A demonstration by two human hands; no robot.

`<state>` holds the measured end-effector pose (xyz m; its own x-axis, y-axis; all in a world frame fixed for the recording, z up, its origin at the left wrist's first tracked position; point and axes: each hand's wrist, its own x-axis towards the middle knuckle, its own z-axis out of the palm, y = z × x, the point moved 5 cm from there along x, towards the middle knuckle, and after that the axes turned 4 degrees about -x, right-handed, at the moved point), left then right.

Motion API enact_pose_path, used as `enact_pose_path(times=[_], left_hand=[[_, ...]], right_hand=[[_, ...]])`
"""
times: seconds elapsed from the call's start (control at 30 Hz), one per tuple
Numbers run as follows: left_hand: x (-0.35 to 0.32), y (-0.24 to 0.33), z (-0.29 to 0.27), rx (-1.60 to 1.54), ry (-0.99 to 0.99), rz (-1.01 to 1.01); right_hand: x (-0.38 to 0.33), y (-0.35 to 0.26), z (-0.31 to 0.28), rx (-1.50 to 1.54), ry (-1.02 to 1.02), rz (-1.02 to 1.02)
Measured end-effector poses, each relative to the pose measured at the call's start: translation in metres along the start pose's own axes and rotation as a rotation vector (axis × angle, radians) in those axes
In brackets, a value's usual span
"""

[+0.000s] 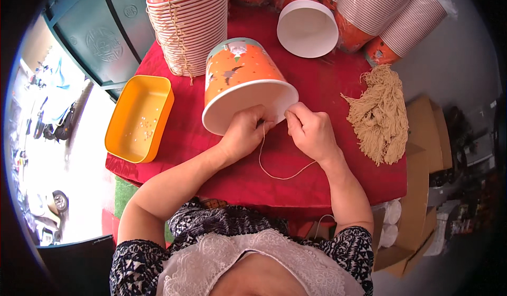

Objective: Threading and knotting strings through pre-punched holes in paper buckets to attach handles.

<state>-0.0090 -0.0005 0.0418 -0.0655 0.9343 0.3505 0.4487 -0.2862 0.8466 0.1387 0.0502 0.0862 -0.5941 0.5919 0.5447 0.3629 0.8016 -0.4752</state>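
Observation:
A large orange paper bucket (240, 66) with printed figures lies tipped on the table, its white open mouth turned toward me. My left hand (244, 132) reaches into the mouth's lower part, thumb and fingers closed on a thin beige cord (274, 177). From there the cord hangs in a loop and runs up to the heel of my right hand (311, 130). Against the bucket's right rim, the right hand's fingers are pinched together on the cord; their tips are partly hidden.
A yellow tray (166, 103) with small pale bits stands at left. Behind it rises a stack of nested buckets (187, 32) with cords hanging down. A beige cord bundle (380, 116) lies at right. An open bucket (307, 29) and more stacks (377, 6) fill the red table's (253, 190) far side.

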Motion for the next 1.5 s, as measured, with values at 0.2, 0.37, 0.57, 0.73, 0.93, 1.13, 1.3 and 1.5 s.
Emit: enact_pose_path(times=[0.2, 0.37, 0.57, 0.73, 0.93, 1.13, 1.3, 1.5], left_hand=[[-0.001, 0.002, -0.001, -0.029, 0.019, 0.041], [-0.002, 0.001, 0.001, -0.049, -0.001, 0.039], [-0.001, 0.000, 0.001, -0.022, -0.054, 0.010], [0.005, 0.002, -0.006, -0.068, -0.096, -0.073], [0.007, -0.008, -0.006, -0.334, -0.108, -0.366], [0.007, -0.008, -0.007, -0.322, -0.159, -0.349], [0.007, -0.010, -0.007, -0.339, -0.181, -0.355], [0.006, -0.006, -0.007, -0.278, -0.178, -0.320]], right_hand=[[-0.005, 0.005, 0.019, -0.103, -0.149, -0.043], [-0.005, 0.012, 0.028, -0.031, -0.149, -0.001], [-0.003, 0.021, 0.031, 0.165, -0.168, 0.081], [-0.004, 0.021, 0.030, 0.291, -0.259, 0.193], [-0.005, 0.020, 0.030, 0.310, -0.315, 0.184], [-0.005, 0.015, 0.028, 0.197, -0.263, -0.005], [-0.005, 0.011, 0.026, 0.105, -0.217, -0.155], [-0.003, 0.011, 0.016, 0.115, -0.188, 0.013]])
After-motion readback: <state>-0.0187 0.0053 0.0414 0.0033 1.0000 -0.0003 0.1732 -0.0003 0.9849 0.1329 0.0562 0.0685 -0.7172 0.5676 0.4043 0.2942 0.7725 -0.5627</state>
